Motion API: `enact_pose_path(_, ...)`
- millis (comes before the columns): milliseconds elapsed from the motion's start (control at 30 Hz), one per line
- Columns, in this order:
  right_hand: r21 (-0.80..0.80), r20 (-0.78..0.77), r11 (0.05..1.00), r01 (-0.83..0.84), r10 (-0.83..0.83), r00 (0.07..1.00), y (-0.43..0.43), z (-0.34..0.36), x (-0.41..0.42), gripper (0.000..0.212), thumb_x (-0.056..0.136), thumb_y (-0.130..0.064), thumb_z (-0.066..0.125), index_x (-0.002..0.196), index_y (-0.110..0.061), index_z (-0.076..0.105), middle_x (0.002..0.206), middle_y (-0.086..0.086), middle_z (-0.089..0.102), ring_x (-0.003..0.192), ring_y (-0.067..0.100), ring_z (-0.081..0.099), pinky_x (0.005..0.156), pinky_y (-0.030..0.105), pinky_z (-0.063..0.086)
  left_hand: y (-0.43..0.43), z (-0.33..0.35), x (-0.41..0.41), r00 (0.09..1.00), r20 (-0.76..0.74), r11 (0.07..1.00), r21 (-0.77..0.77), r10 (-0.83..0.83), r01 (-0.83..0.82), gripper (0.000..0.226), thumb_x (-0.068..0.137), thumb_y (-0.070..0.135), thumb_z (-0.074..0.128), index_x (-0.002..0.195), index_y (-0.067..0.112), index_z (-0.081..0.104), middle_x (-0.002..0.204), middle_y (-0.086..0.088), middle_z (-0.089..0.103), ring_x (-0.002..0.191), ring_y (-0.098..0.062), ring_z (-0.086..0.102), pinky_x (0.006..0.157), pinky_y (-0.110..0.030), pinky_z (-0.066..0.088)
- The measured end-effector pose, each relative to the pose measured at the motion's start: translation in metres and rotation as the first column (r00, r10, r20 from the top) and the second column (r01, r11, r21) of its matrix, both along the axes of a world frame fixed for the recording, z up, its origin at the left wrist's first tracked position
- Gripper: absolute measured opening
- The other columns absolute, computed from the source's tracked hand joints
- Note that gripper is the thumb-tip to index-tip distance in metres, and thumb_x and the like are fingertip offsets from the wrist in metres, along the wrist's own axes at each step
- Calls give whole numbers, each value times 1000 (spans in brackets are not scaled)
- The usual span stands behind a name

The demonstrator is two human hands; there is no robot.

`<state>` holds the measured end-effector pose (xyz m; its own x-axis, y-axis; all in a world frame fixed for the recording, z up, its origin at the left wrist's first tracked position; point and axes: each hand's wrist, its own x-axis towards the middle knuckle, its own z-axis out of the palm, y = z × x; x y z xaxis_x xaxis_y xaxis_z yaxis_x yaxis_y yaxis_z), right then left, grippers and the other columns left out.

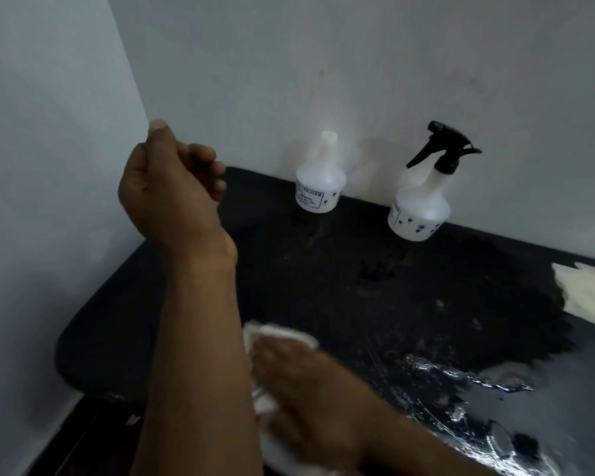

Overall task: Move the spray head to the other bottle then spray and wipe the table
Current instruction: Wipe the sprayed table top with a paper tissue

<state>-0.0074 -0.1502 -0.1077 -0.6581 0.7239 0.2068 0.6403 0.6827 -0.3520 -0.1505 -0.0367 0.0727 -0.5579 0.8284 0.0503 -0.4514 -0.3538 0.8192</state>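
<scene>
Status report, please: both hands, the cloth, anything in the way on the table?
Left hand raised, loosely curled, empty. Right hand on white cloth, blurred, grip unclear. Capless bottle and spray bottle at wall, clear of the cloth.

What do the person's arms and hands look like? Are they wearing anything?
Both arms are bare as far as the picture shows, with no sleeves on the forearms. The left hand has no glove, ring or watch, and its thumbnail is short. The right hand is blurred, but no glove or wristband shows on it.
</scene>
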Motion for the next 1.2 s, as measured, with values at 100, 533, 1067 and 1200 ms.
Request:
enact_pose_path(100,10,114,943,332,-331,937,15,28,100,62,102,-45,28,144,-2,40,153,21,33,146,29,25,117,46,25,-3,2,8,1000,-10,1000,15,-16,17,37,96,29,53,60,22,54,57,4,65,54,-11,60,50,-26,44)
enact_pose_path(533,12,388,582,813,-752,533,56,26,113,87,92,-65,13,152,-3,12,162,18,9,150,29,4,121,46,4,-1,6,25,998,-29,998,30,-53,54,40,99,25,50,59,22,54,55,5,63,51,-9,60,49,-24,45)
enact_pose_path(1067,-147,259,986,-81,117,959,-28,31,13,39,106,-25,29,144,-32,31,156,-5,29,145,8,20,116,12,8,2,-4,15,997,-73,999,31,-24,27,36,97,29,51,61,25,55,56,6,65,53,-8,61,50,-23,46)
enact_pose_path(1200,-71,109,959,273,-265,958,-71,35,78,43,89,-48,54,127,-28,60,125,-47,50,120,-13,50,98,2,33,1,-3,16,998,-48,998,39,-42,44,38,98,28,51,60,25,56,55,6,65,54,-8,61,50,-23,46)
